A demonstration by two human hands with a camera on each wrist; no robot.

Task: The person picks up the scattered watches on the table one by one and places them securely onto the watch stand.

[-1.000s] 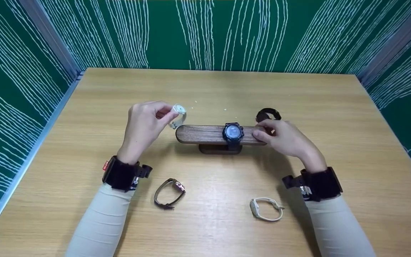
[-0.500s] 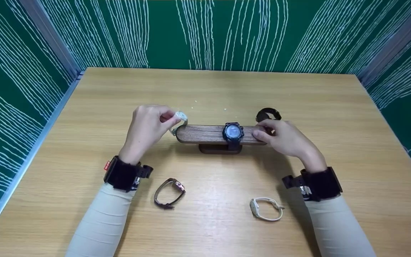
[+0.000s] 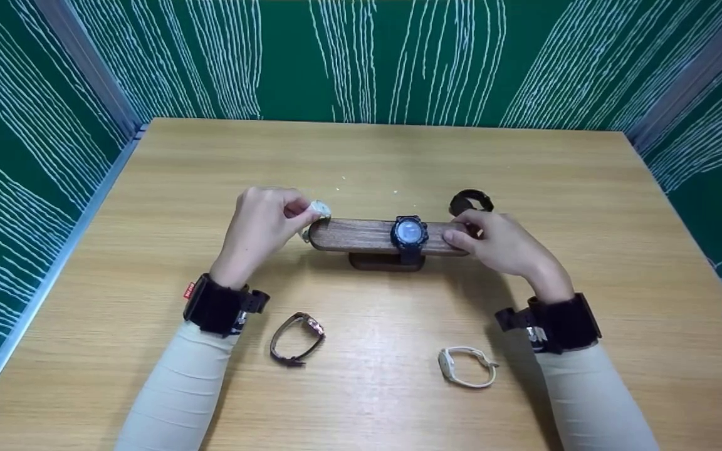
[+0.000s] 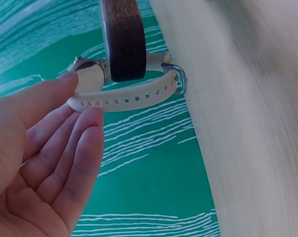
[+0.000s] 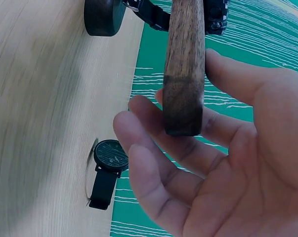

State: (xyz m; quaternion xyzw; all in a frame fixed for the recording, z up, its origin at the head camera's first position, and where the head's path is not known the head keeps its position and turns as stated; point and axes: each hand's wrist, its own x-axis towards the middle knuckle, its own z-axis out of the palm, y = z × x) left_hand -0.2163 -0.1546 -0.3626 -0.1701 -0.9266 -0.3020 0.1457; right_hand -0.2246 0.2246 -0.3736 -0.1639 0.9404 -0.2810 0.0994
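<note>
My left hand pinches a white-strapped wristwatch by its case at the left end of a dark wooden watch stand. In the left wrist view the buckled strap loops around the tip of the stand's bar. With thumb and fingers my right hand grips the bar's right end. A black digital watch sits on the bar, right of its middle. Behind the right hand a black watch rests on the table.
On the near part of the wooden table, a dark slim-strapped watch lies at left and a white watch at right. Small white specks are scattered behind the stand. Green walls with white lines enclose the table.
My left hand has moved slightly right and nearer, bringing the white-strapped watch from beside the stand onto its left tip. The right hand keeps its grip in place.
</note>
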